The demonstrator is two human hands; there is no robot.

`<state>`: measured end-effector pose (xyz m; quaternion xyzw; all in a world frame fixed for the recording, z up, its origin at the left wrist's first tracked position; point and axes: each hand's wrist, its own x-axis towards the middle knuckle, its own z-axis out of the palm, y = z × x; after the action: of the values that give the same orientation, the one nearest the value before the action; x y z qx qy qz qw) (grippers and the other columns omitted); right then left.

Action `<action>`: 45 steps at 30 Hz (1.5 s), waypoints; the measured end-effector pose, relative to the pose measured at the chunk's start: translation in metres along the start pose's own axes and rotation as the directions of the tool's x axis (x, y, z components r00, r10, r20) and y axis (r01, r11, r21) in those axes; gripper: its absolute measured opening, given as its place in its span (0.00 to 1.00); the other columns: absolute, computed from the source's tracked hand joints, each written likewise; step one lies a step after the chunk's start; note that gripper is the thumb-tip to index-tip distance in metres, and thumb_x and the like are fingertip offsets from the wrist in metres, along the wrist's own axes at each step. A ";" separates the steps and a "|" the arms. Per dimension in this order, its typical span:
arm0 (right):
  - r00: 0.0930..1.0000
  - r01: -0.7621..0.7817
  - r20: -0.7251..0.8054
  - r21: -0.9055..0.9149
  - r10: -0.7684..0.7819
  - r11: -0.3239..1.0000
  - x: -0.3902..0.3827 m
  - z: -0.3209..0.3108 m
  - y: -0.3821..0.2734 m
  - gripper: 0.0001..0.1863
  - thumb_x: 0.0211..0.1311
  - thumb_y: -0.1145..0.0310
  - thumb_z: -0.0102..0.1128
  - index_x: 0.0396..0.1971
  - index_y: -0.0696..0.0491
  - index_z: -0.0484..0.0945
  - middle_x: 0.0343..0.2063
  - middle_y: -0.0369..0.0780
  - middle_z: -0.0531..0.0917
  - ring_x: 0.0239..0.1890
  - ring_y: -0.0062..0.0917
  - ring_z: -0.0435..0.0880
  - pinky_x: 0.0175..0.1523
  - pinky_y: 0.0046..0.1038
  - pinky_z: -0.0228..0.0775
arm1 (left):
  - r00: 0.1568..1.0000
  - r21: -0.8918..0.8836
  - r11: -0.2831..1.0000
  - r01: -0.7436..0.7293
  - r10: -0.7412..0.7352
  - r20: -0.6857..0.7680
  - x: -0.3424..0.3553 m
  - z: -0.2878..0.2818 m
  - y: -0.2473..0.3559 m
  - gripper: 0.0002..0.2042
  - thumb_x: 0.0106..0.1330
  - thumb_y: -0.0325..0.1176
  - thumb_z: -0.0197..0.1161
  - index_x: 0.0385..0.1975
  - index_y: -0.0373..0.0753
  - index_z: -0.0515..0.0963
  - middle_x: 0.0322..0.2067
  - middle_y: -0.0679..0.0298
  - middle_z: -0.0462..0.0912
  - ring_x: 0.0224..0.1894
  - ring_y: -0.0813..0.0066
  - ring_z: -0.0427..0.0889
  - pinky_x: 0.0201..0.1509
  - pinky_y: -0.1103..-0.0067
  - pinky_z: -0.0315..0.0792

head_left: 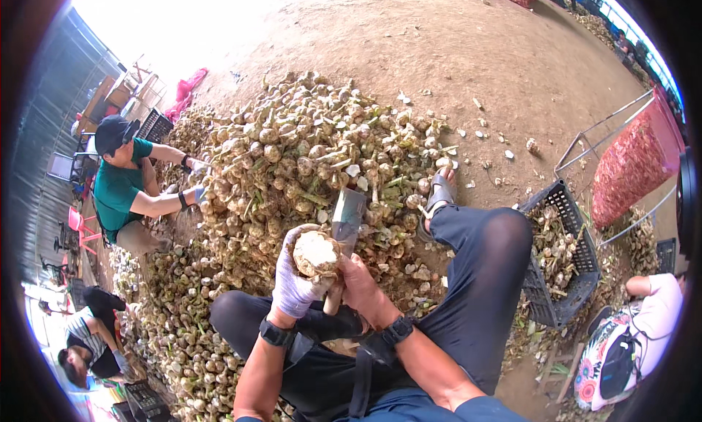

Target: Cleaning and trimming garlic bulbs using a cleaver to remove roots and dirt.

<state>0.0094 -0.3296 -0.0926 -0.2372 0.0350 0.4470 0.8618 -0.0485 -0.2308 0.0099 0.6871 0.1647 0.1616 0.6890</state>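
My left hand [294,287], in a pale glove, is closed around a large garlic bulb [316,254] with a pale, flat face turned up toward me. Beside it, my bare right hand [363,290] grips a broad-bladed knife [348,216], its blade pointing away from me and touching or nearly touching the bulb's right side. A pale stub below the bulb could be its stem or the knife's handle; I cannot tell which. Just beyond my hands rises a big heap of garlic bulbs [292,144] with stems and some green leaves.
A black crate [559,305] partly filled with garlic stands right of my knee. Behind it, a red mesh sack [625,170] hangs on a metal frame. A person in green [121,181] works at the heap's left; others sit lower left and lower right.
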 end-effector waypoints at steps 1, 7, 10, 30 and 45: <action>0.984 -0.162 0.098 0.192 0.145 0.968 -0.003 0.007 -0.005 0.10 0.66 0.66 0.63 0.42 0.55 0.80 0.36 0.38 0.85 0.30 0.23 0.85 0.27 0.27 0.78 | 1.000 -0.002 1.000 -0.001 0.001 -0.002 0.000 -0.001 0.002 0.40 0.44 0.33 0.79 0.60 0.38 0.66 0.49 0.63 0.78 0.53 0.73 0.78 0.61 0.75 0.72; 0.998 -0.002 -0.066 -0.021 0.001 1.000 -0.004 0.022 -0.035 0.08 0.64 0.69 0.66 0.39 0.55 0.80 0.31 0.34 0.83 0.30 0.20 0.84 0.27 0.25 0.79 | 0.944 0.321 0.913 -0.252 0.305 -0.128 0.000 -0.020 0.001 0.37 0.47 0.25 0.73 0.60 0.39 0.65 0.52 0.61 0.75 0.55 0.68 0.75 0.61 0.72 0.72; 0.978 0.190 -0.014 -0.345 -0.208 0.919 -0.008 0.030 -0.049 0.07 0.64 0.70 0.66 0.35 0.58 0.81 0.24 0.33 0.81 0.26 0.17 0.84 0.27 0.20 0.79 | 0.930 0.539 0.806 -0.245 0.352 -0.104 0.005 -0.028 -0.009 0.27 0.47 0.21 0.70 0.50 0.39 0.73 0.46 0.63 0.77 0.49 0.74 0.77 0.54 0.76 0.73; 0.874 -0.112 -0.393 -0.736 -0.286 0.668 0.017 -0.082 0.043 0.12 0.60 0.65 0.61 0.24 0.59 0.79 0.17 0.36 0.79 0.14 0.23 0.81 0.18 0.26 0.74 | 0.890 -0.551 0.832 -0.072 -0.195 -0.412 -0.046 -0.116 0.022 0.20 0.68 0.35 0.62 0.57 0.37 0.69 0.45 0.58 0.79 0.41 0.75 0.81 0.40 0.83 0.79; 0.818 0.013 -0.484 -0.523 -0.310 0.852 0.036 -0.097 0.025 0.13 0.62 0.65 0.63 0.27 0.60 0.79 0.20 0.35 0.79 0.17 0.20 0.78 0.22 0.27 0.82 | 0.896 0.364 0.852 0.376 -0.234 -0.378 0.038 -0.168 0.041 0.29 0.69 0.44 0.62 0.64 0.34 0.66 0.48 0.57 0.82 0.46 0.68 0.84 0.46 0.71 0.81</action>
<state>0.0260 -0.3326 -0.1977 -0.5714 0.1447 0.2752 0.7595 -0.0895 -0.0631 0.0499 0.7500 0.4139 0.1176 0.5023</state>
